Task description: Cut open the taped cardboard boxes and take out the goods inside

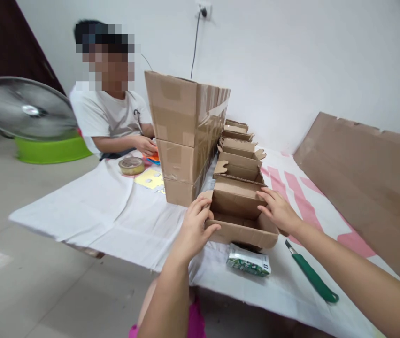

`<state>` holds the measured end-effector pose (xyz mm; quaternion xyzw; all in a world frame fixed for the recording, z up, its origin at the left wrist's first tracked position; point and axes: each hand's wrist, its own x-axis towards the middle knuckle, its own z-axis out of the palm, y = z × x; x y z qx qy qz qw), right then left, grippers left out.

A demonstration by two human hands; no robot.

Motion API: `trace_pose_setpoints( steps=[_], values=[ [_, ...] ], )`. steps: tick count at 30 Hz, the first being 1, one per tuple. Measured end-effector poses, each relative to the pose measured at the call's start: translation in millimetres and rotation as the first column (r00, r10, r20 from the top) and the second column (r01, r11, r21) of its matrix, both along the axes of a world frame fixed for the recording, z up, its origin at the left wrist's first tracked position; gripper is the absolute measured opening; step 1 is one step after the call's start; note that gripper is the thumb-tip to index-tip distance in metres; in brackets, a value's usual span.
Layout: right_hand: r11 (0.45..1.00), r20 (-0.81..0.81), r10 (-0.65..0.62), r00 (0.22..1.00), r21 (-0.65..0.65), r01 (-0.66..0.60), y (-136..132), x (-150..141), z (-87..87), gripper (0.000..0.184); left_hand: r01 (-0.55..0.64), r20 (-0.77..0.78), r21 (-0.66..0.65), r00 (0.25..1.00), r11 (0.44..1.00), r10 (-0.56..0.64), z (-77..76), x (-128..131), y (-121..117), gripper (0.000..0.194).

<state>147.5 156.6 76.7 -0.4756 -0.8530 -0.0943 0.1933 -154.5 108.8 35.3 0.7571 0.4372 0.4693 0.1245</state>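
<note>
An open brown cardboard box (242, 232) lies nearest me in a row of similar open boxes, its hollow facing up. My left hand (195, 227) grips its left end, fingers curled over the edge and thumb toward the front wall. At the opposite end, my right hand (279, 211) holds the right wall, with fingertips reaching over the rim near the back corner. Just in front of the box is a small green and white carton (248, 261). A utility knife (312, 274) with a green handle lies below my right forearm, blade out.
Taped boxes (177, 112) are stacked tall left of the row of open boxes (240, 166). Across the cloth-covered table (115, 225) a person (115, 112) handles something orange and blue near a tape roll (131, 165). A large cardboard sheet (365, 188) leans at right; a fan (27, 110) stands left.
</note>
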Motion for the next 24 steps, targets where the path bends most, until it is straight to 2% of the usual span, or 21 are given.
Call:
trace_pose_setpoints(
  steps=[8, 10, 13, 16, 20, 24],
  values=[
    [0.997, -0.152, 0.028, 0.988, 0.073, -0.017, 23.8, -9.8, -6.9, 0.029, -0.285, -0.025, 0.018, 0.958, 0.958, 0.285, -2.0, 5.9, -0.3, 0.012],
    [0.998, -0.169, 0.018, 0.986, 0.063, -0.007, 29.4, -10.8, -8.2, 0.028, -0.301, -0.003, -0.005, 0.954, 0.954, 0.301, -3.8, 9.3, 2.0, 0.01],
    [0.999, -0.18, -0.004, 0.984, 0.03, 0.01, 36.1, -11.3, -9.4, 0.028, -0.263, 0.036, -0.035, 0.964, 0.964, 0.264, -7.1, 14.0, 6.7, 0.01],
    [0.999, -0.18, -0.025, 0.983, -0.028, 0.02, 37.3, -10.9, -10.3, 0.028, -0.243, 0.046, -0.017, 0.969, 0.97, 0.243, -9.2, 16.7, 8.5, 0.012],
    [0.995, -0.183, -0.017, 0.983, -0.099, -0.001, 23.2, -8.2, -8.1, 0.033, -0.3, -0.011, -0.047, 0.954, 0.953, 0.3, -6.5, 15.0, 0.9, 0.015],
    [0.999, -0.257, -0.018, 0.966, -0.048, 0.006, -13.9, 3.2, -0.7, 0.041, -0.357, -0.057, -0.105, 0.934, 0.928, 0.352, 6.7, 13.1, -15.3, 0.025]
  ],
)
